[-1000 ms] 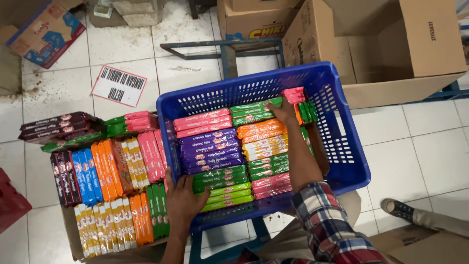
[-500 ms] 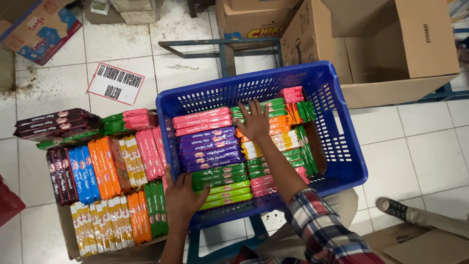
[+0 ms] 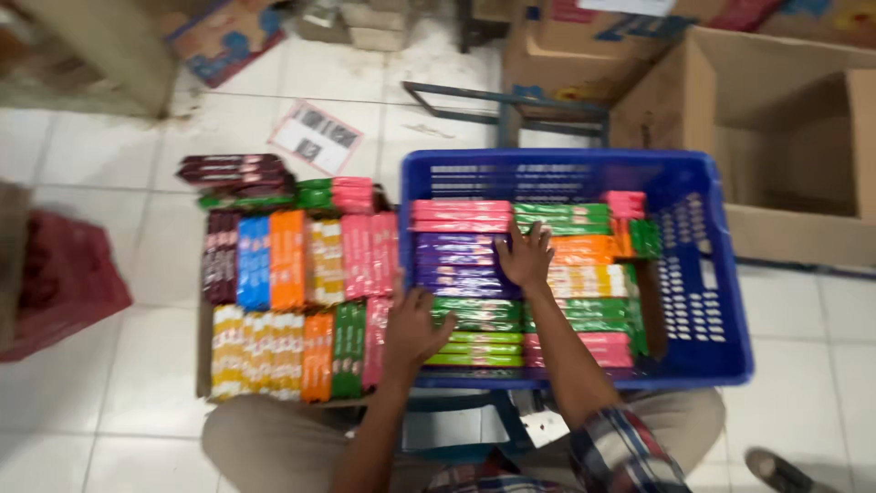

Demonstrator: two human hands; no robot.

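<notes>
A blue plastic crate (image 3: 721, 301) holds rows of flat packets in pink, purple, green and orange. My right hand (image 3: 526, 256) lies spread on the packets in the middle of the crate, on the edge of the purple stack (image 3: 456, 265). My left hand (image 3: 412, 324) rests on the crate's near left rim, fingers curled over it, beside the green packets (image 3: 474, 315). To the left of the crate, a flat cardboard tray (image 3: 203, 365) carries more packets in brown, blue, orange, yellow, pink and green.
Open cardboard boxes (image 3: 776, 137) stand behind and to the right of the crate. A metal frame (image 3: 511, 100) lies on the tiled floor behind it. A red crate (image 3: 55, 283) sits at the far left, a printed paper (image 3: 315, 137) on the floor.
My right hand has drawn back from the crate's far right corner to its middle, onto the purple stack. The left hand stays on the rim. The view has shifted right.
</notes>
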